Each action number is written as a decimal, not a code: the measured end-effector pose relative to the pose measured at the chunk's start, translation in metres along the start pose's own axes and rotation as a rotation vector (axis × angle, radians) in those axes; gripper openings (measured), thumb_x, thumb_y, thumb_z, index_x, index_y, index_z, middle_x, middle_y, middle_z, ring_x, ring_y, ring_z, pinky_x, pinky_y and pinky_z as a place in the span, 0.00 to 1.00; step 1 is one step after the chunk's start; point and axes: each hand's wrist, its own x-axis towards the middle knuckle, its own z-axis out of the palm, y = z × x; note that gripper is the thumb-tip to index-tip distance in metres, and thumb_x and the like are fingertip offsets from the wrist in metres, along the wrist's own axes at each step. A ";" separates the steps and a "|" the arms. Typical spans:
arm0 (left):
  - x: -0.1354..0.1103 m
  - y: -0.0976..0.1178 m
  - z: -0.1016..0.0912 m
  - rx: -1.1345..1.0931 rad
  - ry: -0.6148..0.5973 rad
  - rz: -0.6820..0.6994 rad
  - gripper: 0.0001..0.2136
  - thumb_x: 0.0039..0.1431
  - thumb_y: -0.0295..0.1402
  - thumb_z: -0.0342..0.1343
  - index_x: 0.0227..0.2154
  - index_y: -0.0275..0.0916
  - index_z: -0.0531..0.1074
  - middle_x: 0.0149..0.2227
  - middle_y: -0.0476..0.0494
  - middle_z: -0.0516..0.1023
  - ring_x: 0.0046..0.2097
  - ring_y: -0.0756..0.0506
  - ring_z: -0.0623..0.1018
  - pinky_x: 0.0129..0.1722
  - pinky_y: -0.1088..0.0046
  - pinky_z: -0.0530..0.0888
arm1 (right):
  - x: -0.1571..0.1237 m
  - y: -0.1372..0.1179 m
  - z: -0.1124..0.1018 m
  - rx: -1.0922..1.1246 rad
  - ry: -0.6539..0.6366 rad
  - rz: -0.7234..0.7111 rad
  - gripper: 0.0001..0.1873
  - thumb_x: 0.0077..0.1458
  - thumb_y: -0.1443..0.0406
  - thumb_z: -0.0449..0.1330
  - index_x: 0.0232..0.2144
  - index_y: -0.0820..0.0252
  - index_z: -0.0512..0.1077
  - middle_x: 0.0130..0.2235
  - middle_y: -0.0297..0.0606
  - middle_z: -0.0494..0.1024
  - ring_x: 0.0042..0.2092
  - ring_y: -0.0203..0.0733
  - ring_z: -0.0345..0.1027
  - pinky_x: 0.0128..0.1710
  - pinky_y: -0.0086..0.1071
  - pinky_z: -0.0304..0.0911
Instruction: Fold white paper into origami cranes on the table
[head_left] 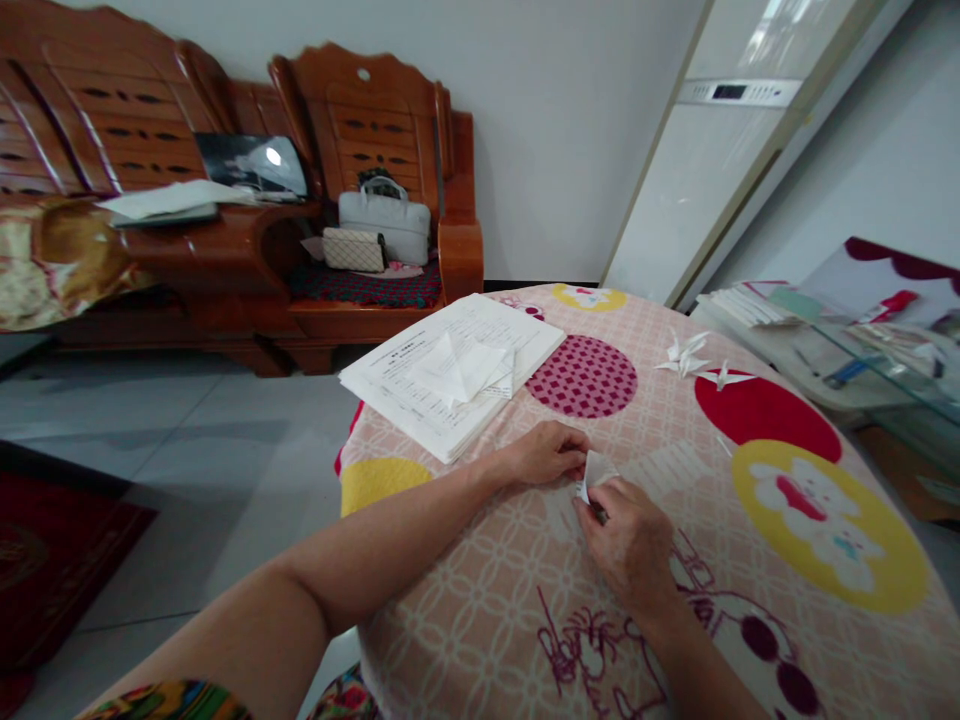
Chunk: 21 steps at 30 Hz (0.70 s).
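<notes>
Just to the near right of the stack of printed sheets (420, 415), a small folded white paper (599, 468) sits between two bare hands over the cloth-covered bench (465, 600). The left hand (546, 455), on the side toward the stack, has its grip pinching the paper's left edge, fingers curled. The right hand (631, 532), farther from the stack, pinches the paper's lower right part between thumb and fingers. Whether the paper touches the bench cannot be told. On top of the stack lie loose creased sheets (454, 372). Well to the right of the stack rest a cluster of white paper birds (684, 356) and, just beside it, a single paper bird (723, 378). Behind the stack, off the bench, stands a wooden armchair (459, 250) holding a grey handbag (394, 225) and a smaller quilted bag (352, 250).
</notes>
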 end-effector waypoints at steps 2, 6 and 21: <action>0.000 0.001 0.000 -0.014 -0.006 0.001 0.09 0.57 0.25 0.50 0.33 0.31 0.75 0.27 0.47 0.77 0.29 0.52 0.74 0.31 0.80 0.69 | 0.001 0.000 0.001 -0.018 -0.003 -0.004 0.10 0.53 0.68 0.59 0.20 0.60 0.69 0.25 0.36 0.71 0.31 0.39 0.64 0.33 0.31 0.50; 0.000 0.000 0.002 -0.066 -0.027 0.007 0.11 0.57 0.24 0.48 0.37 0.31 0.76 0.30 0.46 0.78 0.31 0.51 0.76 0.33 0.79 0.71 | 0.003 0.000 0.003 -0.041 -0.005 0.013 0.10 0.52 0.69 0.58 0.20 0.60 0.69 0.25 0.36 0.71 0.31 0.39 0.63 0.32 0.31 0.49; -0.004 0.007 0.005 -0.122 -0.001 -0.046 0.17 0.66 0.36 0.44 0.36 0.31 0.74 0.32 0.41 0.79 0.34 0.50 0.77 0.36 0.77 0.72 | -0.001 0.016 -0.019 0.259 -0.156 0.037 0.08 0.55 0.67 0.56 0.31 0.61 0.75 0.30 0.36 0.76 0.29 0.36 0.67 0.32 0.28 0.56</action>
